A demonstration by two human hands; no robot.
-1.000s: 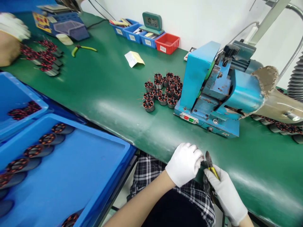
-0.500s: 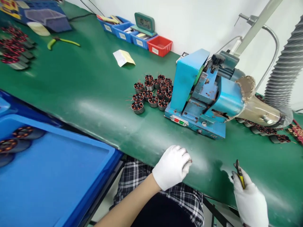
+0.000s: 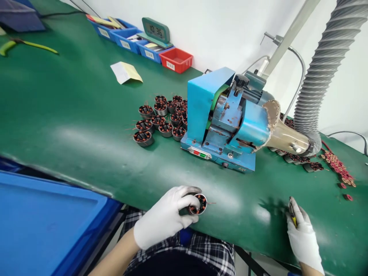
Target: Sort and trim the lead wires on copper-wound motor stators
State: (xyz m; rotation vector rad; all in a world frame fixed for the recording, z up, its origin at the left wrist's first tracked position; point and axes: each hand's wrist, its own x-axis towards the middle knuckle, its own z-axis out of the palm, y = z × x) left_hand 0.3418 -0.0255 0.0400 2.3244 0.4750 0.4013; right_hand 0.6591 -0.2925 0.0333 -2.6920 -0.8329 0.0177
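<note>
My left hand (image 3: 172, 214), in a white glove, grips a motor stator (image 3: 201, 204) above the table's near edge. Copper windings show inside its metal ring, and thin wire ends stick out to the right. Farther right, my gloved right hand (image 3: 301, 232) is closed around cutting pliers (image 3: 292, 214) with yellow on the handle; their dark jaws point away from me. Beyond my hands, a cluster of similar stators (image 3: 166, 129) stands on the green table (image 3: 86, 153), left of a blue belt grinding machine (image 3: 221, 119).
A grey ribbed hose (image 3: 319, 57) joins the machine's right side. Small red rings (image 3: 339, 166) and more stators (image 3: 312, 166) lie at the right. A blue tray (image 3: 51, 226) is at lower left. Bins (image 3: 176, 60), a clock (image 3: 156, 30) and green-handled pliers (image 3: 28, 43) sit farther back.
My view has swung right, so the scene sits farther left. My left hand has turned, and the stator in it now shows. My right hand still holds the pliers.
</note>
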